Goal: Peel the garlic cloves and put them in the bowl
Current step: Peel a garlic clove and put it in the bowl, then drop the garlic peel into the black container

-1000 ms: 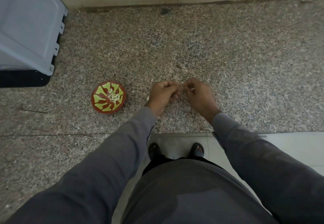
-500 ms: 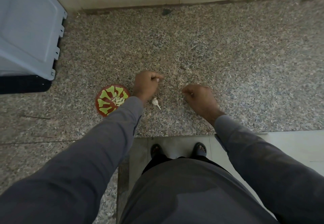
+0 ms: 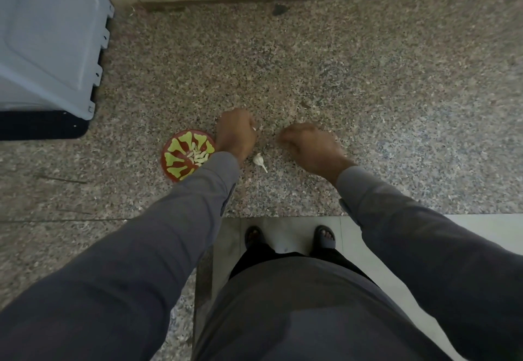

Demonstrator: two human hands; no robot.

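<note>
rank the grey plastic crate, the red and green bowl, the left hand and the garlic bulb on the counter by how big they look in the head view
1. grey plastic crate, largest though cut off by the frame
2. red and green bowl and left hand: look about alike, and the sleeve covers part of the bowl, so unranked
3. garlic bulb, smallest

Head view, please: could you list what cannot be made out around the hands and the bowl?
- Left hand: fingers curled away from the camera; a white speck shows, its grip unclear.
- Right hand: blurred, fingertips hidden.
- Bowl: near rim covered by the left sleeve; peeled cloves too small to count.
- Garlic piece: too small to tell whether peeled.
</note>
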